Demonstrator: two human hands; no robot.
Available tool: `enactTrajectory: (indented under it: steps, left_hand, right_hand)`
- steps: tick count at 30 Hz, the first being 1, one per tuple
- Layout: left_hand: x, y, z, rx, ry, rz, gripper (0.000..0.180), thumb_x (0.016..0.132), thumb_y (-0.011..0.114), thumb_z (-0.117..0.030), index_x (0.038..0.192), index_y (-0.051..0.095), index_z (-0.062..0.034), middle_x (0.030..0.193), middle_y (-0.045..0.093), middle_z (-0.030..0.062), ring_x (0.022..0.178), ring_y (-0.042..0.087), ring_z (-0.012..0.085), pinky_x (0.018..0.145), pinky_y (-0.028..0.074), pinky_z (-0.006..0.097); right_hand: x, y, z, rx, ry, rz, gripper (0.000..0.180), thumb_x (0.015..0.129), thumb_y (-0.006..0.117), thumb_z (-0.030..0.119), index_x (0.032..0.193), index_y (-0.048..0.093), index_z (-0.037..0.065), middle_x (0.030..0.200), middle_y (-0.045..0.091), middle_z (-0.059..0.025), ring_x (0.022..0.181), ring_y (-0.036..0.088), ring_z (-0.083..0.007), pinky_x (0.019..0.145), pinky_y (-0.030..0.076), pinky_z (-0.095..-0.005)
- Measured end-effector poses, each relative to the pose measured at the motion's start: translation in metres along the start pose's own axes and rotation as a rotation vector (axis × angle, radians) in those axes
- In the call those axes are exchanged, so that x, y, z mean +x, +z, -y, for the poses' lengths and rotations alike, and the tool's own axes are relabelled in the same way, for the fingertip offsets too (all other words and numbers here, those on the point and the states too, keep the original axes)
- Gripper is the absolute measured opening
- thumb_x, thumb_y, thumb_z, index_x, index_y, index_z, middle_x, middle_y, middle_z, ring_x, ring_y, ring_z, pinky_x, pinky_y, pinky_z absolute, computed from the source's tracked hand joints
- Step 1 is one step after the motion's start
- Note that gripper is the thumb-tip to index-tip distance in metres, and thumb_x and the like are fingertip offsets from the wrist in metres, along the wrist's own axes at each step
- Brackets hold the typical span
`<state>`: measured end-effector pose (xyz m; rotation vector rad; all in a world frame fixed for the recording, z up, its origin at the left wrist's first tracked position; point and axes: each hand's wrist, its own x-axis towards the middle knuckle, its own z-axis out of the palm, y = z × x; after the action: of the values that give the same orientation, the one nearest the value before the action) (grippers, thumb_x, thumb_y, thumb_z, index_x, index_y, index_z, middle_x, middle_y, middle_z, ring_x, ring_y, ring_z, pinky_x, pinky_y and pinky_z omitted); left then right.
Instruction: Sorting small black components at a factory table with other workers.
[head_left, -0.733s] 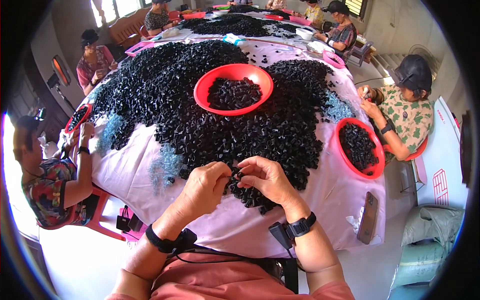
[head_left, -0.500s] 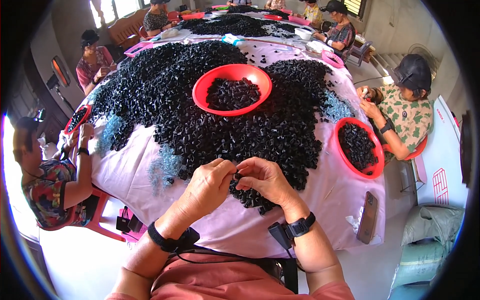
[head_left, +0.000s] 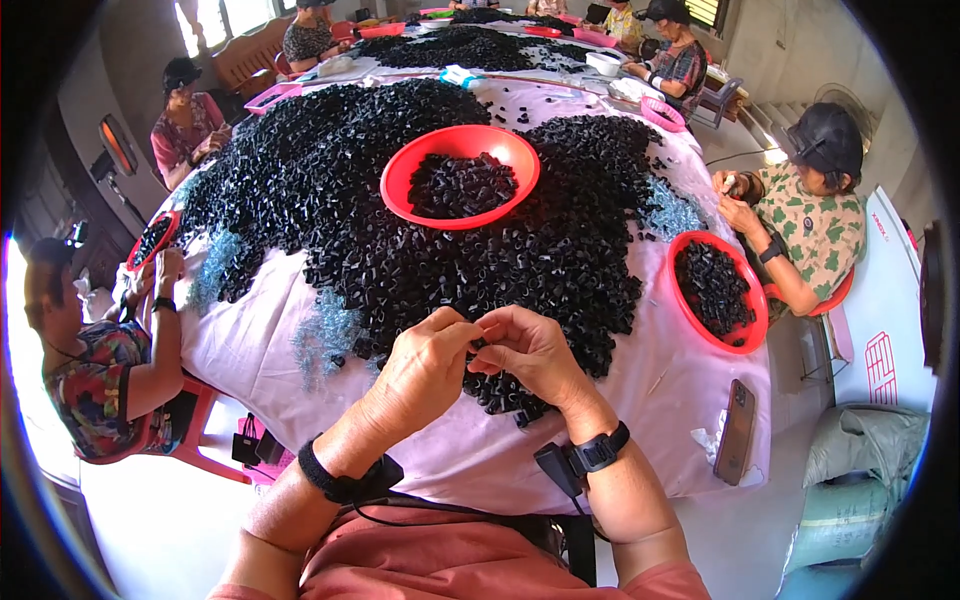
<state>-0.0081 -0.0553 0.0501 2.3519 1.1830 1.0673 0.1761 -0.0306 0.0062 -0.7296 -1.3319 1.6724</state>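
My left hand (head_left: 425, 368) and my right hand (head_left: 528, 352) meet over the near edge of a big heap of small black plastic pieces (head_left: 470, 270). Between the fingertips of both is one small black plastic piece (head_left: 477, 345), mostly covered by the fingers. Both hands are closed in a pinch. Left of my left hand lies a loose pile of thin clear-bluish bits (head_left: 328, 330). Beyond my hands, a red bowl (head_left: 391, 188) with black pieces in it rests on the heap.
A red basin (head_left: 683, 312) of black pieces sits at the right, with a phone (head_left: 735, 432) nearer me on the pink tablecloth (head_left: 620, 440). One person (head_left: 815, 220) works close on the right, another (head_left: 110, 370) on the left. Several others sit farther along the table.
My fingers have shifted slightly around the small black piece, and my hands have come a little nearer me. The whole view has moved slightly.
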Motion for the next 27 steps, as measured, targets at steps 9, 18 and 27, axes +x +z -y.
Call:
enactTrajectory:
  steps: [9,18,27]
  left_hand:
    - [0.0017,-0.0013,-0.0022,-0.032,-0.005,-0.008,0.023,0.085,0.055,0.006,0.104,0.067,0.0024,0.094,0.064,0.0178,0.080,0.067,0.0342,0.069,0.055,0.036]
    - [0.0050,0.0011,-0.0099,-0.066,-0.040,-0.077,0.020,0.086,0.054,0.007,0.102,0.064,0.0026,0.090,0.065,0.0177,0.079,0.068,0.0343,0.069,0.055,0.037]
    - [0.0042,0.0038,-0.0037,-0.015,0.011,-0.077,0.018,0.086,0.053,0.008,0.099,0.064,0.0028,0.088,0.065,0.0176,0.078,0.068,0.0341,0.066,0.053,0.037]
  right_hand:
    - [0.0002,0.0006,0.0004,-0.009,-0.056,-0.025,0.024,0.091,0.064,0.001,0.114,0.057,0.000,0.095,0.066,-0.0069,0.085,0.071,-0.0161,0.076,0.059,-0.0261]
    - [0.0014,0.0002,0.0009,0.004,-0.065,-0.048,0.029,0.090,0.067,0.002,0.118,0.057,0.001,0.095,0.066,-0.0061,0.085,0.071,-0.0171,0.075,0.059,-0.0260]
    - [0.0012,0.0009,-0.0004,-0.009,-0.091,-0.108,0.030,0.089,0.068,0.001,0.117,0.059,0.000,0.097,0.067,-0.0070,0.085,0.071,-0.0169,0.074,0.059,-0.0255]
